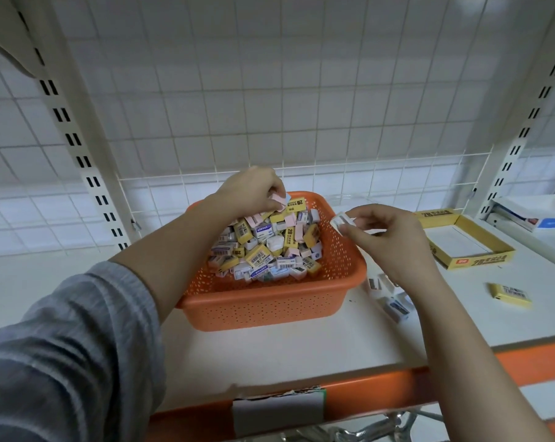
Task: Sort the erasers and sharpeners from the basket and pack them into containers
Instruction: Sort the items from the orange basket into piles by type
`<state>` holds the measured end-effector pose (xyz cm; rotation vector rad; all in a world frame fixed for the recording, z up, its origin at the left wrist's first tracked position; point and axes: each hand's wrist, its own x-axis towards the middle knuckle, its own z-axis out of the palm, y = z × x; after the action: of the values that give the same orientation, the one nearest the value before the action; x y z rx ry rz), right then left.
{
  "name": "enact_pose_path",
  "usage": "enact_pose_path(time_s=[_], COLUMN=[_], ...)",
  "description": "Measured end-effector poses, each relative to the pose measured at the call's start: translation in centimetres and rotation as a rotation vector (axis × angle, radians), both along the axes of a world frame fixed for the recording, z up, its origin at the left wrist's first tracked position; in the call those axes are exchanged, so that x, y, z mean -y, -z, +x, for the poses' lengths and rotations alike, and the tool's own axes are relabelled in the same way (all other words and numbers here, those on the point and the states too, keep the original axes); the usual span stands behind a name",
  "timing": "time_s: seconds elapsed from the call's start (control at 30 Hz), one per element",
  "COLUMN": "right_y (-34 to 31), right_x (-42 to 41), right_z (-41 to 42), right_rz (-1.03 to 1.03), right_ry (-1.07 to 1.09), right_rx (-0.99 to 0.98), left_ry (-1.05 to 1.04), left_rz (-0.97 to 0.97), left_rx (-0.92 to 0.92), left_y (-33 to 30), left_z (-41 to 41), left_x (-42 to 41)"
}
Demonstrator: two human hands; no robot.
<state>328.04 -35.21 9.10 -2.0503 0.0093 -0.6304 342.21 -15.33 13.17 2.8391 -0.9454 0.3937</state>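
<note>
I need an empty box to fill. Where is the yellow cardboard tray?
The yellow cardboard tray sits on the shelf right of the orange basket, beyond the right hand.

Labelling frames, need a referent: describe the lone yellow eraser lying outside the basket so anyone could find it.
Start at the orange basket on the white shelf and look right, past the right hand. In front of the open yellow box lies the yellow eraser, alone, barcode up; the small pile near the basket is white and grey.
</note>
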Motion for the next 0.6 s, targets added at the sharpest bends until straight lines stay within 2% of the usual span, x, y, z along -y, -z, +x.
enact_pose_path(time_s=[0.3,0.47,0.6], right_y=[-0.8,0.3,2.2], right_x=[4.3,8.5,11.4], right_z=[-1.4,-2.0,-1.3], right_rz=[0.029,-0.161,-0.320], right_ry=[-0.068,-0.149,-0.197], right_rx=[0.012,-0.123,-0.251], left_ry=[0.011,0.017,-0.016], left_rz=[-0.441,-0.618,-0.681], left_rx=[0.025,0.027,-0.017], left_y=[-1.8,0.6,3.2], left_z=[-8.8,-14.8,-18.3], left_x=[1.8,5.0,7.5])
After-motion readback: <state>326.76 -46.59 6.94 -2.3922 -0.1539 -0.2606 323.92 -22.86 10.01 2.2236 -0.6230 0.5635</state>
